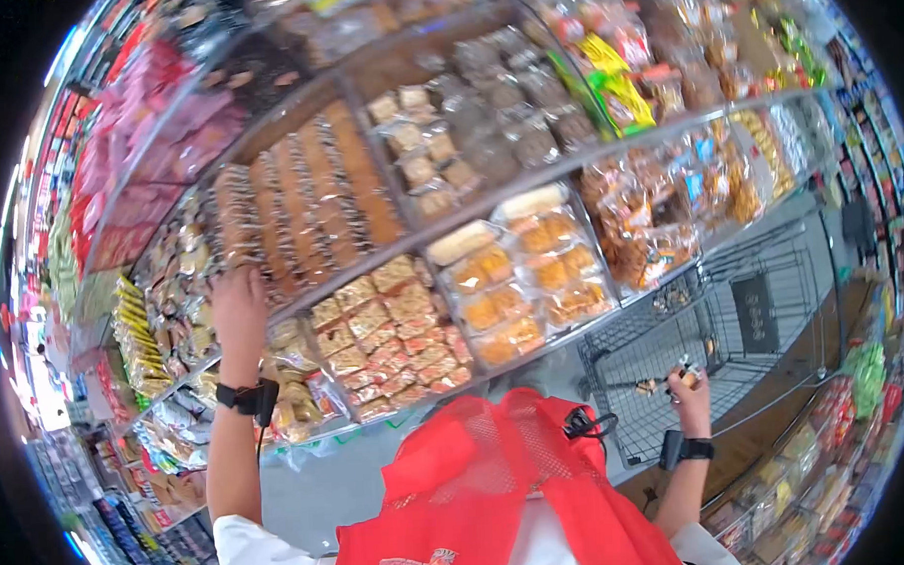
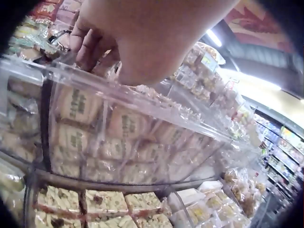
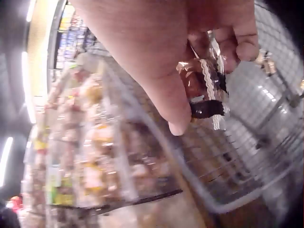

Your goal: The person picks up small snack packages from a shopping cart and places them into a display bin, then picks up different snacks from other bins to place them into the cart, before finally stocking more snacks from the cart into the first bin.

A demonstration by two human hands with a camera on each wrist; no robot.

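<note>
The left hand (image 1: 238, 298) reaches over the display at the near end of a row of wrapped snacks (image 1: 239, 215). In the left wrist view its bent fingers (image 2: 89, 47) dip behind a clear plastic divider (image 2: 142, 102); whether they grip anything is hidden. Over the wire shopping cart (image 1: 626, 421), the right hand (image 1: 690, 389) holds small clear-wrapped snacks. The right wrist view shows the right hand (image 3: 166, 57) pinching a shiny wrapped snack (image 3: 208, 108) with a dark band and a white wavy strip, between thumb and curled fingers.
Compartments of nut bars (image 1: 384, 335), packaged orange-yellow cakes (image 1: 497, 291) and dark wrapped sweets (image 1: 495, 102) fill the tiered display. Pink bags (image 1: 153, 124) hang at the left. More packaged goods (image 1: 787, 480) stand beyond the cart at the lower right.
</note>
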